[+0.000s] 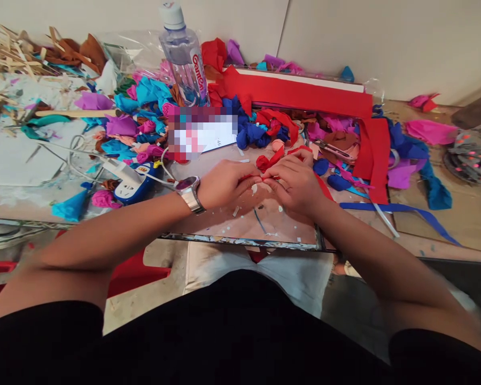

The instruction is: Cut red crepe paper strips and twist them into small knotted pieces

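Note:
My left hand (228, 184), with a watch (188, 191) on its wrist, is closed in a pinch on a strip of red crepe paper (246, 175). Fingertip to fingertip with it, my right hand (294, 182) is closed on the same red paper. Most of the held piece is hidden by my fingers. Just beyond them lies a crumpled red paper piece (269, 160). Small paper scraps (236, 210) are scattered on the table under my hands. Right of my right hand are dark blue paper twists (338, 182) and a box cutter (335, 151).
A water bottle (186, 64) stands at the back beside a phone (208, 133). On the left are a power strip (134, 184), cables, green-handled scissors (38, 131) and wooden sticks (18, 53). Red paper strips (304, 96) and a blue strip (404, 208) lie behind and right.

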`<state>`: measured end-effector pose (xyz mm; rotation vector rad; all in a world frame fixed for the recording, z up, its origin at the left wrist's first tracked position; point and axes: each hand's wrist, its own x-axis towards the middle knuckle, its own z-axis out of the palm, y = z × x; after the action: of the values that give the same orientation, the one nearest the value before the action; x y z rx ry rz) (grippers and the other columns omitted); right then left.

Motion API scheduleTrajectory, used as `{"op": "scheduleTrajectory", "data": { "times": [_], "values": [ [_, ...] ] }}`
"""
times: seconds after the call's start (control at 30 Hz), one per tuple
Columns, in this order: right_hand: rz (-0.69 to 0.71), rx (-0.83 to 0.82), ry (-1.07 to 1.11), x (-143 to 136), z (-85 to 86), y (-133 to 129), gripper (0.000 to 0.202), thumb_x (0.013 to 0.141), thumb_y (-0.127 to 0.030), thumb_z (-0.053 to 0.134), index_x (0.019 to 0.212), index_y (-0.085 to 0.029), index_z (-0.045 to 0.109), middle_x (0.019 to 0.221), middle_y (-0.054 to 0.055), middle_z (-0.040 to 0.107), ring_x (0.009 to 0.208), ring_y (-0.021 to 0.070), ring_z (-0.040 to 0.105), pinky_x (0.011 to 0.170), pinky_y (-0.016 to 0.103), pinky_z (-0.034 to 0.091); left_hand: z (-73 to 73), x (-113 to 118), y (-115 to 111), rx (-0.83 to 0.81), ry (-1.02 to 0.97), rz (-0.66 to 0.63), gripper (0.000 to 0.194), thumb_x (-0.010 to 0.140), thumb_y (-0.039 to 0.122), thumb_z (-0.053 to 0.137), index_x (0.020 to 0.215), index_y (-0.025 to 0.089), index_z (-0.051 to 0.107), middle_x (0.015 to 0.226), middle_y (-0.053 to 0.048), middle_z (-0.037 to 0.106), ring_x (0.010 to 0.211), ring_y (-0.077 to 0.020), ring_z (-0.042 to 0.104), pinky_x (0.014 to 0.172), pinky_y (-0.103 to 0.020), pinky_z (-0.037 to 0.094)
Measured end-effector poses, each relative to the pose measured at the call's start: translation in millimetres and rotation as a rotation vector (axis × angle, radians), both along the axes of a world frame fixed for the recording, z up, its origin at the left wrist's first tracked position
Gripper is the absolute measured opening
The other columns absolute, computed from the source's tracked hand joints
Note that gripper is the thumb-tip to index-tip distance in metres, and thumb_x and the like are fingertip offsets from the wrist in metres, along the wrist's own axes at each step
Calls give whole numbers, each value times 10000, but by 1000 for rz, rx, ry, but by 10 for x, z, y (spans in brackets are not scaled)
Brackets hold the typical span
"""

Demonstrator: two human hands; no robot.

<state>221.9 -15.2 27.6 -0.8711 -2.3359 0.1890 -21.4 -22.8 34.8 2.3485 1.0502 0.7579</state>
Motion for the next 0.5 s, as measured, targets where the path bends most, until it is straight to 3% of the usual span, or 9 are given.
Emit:
{"op": "scheduleTrajectory", "data": {
  "times": [0.07, 0.2, 0.33, 0.5],
  "values": [
    [4, -21, 15, -14, -5, -22, 201, 1079, -367, 576, 966, -243, 687, 963, 50, 801, 943, 270, 673, 1002, 509, 349, -14, -3, -16, 164, 91, -1, 343, 1114, 425, 514, 1067, 198, 767, 960, -72, 804, 843, -188, 726, 753, -300, 478],
    [5, -63, 24, -53, -23, -64, 189, 1086, -323, 494, 982, -233, 625, 1004, 62, 764, 969, 259, 645, 994, 488, 343, -12, 3, -36, 275, 181, -22, 375, 1138, 429, 447, 1134, 201, 745, 1010, -90, 796, 890, -210, 730, 767, -317, 483],
    [1, -101, 23, -69, -29, -77, 203, 1089, -325, 468, 980, -235, 615, 992, 63, 752, 971, 259, 641, 989, 481, 353, 4, 8, -52, 260, 147, -19, 339, 1128, 392, 463, 1130, 197, 740, 996, -88, 794, 885, -204, 724, 789, -319, 494],
    [-10, -75, 43, -26, -12, -40, 236, 1062, -445, 615, 994, -247, 724, 1001, 57, 813, 993, 281, 676, 1014, 502, 361, -2, 8, -54, 163, 74, -9, 302, 1100, 363, 524, 1053, 190, 768, 890, -58, 794, 764, -176, 706, 734, -304, 471]
  ]
}}
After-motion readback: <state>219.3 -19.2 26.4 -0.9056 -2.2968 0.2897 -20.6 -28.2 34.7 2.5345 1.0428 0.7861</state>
